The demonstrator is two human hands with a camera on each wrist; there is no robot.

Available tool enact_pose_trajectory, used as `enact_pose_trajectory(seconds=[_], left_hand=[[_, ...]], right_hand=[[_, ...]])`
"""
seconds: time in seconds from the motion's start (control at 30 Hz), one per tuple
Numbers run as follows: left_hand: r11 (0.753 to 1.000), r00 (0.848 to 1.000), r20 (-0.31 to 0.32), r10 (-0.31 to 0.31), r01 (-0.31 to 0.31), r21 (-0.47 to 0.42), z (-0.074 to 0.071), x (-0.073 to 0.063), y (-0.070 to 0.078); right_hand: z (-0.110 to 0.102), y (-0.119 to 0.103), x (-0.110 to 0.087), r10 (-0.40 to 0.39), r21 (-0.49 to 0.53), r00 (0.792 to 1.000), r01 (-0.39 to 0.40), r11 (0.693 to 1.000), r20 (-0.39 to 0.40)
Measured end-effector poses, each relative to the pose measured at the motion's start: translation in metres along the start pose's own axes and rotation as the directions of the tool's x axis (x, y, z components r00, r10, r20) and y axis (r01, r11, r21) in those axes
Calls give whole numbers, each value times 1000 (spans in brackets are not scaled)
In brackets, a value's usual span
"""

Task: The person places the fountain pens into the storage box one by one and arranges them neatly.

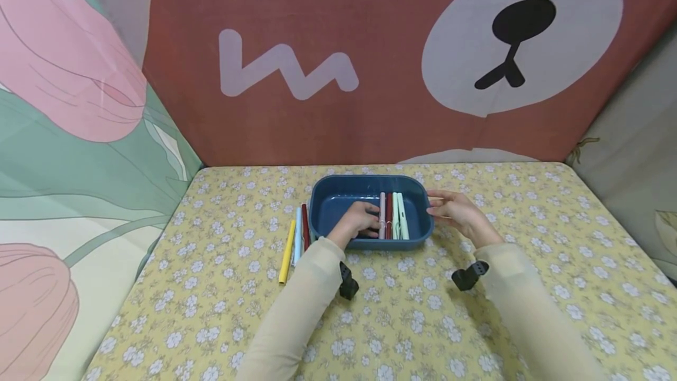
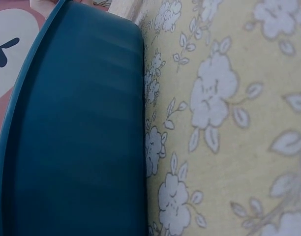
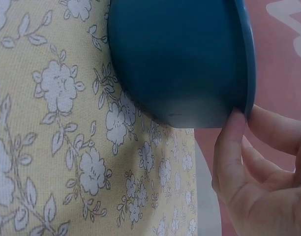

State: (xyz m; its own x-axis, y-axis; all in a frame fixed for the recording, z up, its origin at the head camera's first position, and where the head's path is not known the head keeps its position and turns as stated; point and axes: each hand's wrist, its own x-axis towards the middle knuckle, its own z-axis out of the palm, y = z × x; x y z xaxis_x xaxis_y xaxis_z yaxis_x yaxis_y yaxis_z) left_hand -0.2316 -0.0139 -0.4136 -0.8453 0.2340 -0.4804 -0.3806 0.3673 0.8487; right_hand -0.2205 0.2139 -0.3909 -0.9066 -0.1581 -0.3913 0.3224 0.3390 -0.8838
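Note:
A blue rectangular box [image 1: 344, 181] sits on the cloth-covered table. Side by side in its right half lie a pink pen [image 1: 382, 216], a dark red pen [image 1: 389, 216] and pale green pens [image 1: 401, 216]. My left hand [image 1: 358, 220] reaches over the near rim into the box, fingertips against the left side of the pink pen; no firm grip shows. The left wrist view has only the box wall [image 2: 81, 118] and cloth. My right hand [image 1: 456, 211] touches the box's right end from outside. Its thumb and fingertips [image 3: 234, 129] meet the rim in the right wrist view.
Left of the box, a yellow pen [image 1: 287, 251], a light blue pen [image 1: 298, 237] and another dark red pen [image 1: 305, 228] lie on the flowered yellow cloth [image 1: 211, 298]. Behind the table hangs a brown cloth backdrop [image 1: 317, 128] with a bear print.

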Motion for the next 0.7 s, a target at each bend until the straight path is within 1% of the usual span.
enact_pose_trajectory(seconds=[0.23,0.7], left_hand=[[1000,1000,2,-4,4,-19,0,-2,1],[999,1000,-28,8,-9,-36,0,-2,-1]], right_hand=[[0,1,0,-2,-12,1000,2,1000,-5],[0,2,1,-8,-5,1000,8,1000,-4]])
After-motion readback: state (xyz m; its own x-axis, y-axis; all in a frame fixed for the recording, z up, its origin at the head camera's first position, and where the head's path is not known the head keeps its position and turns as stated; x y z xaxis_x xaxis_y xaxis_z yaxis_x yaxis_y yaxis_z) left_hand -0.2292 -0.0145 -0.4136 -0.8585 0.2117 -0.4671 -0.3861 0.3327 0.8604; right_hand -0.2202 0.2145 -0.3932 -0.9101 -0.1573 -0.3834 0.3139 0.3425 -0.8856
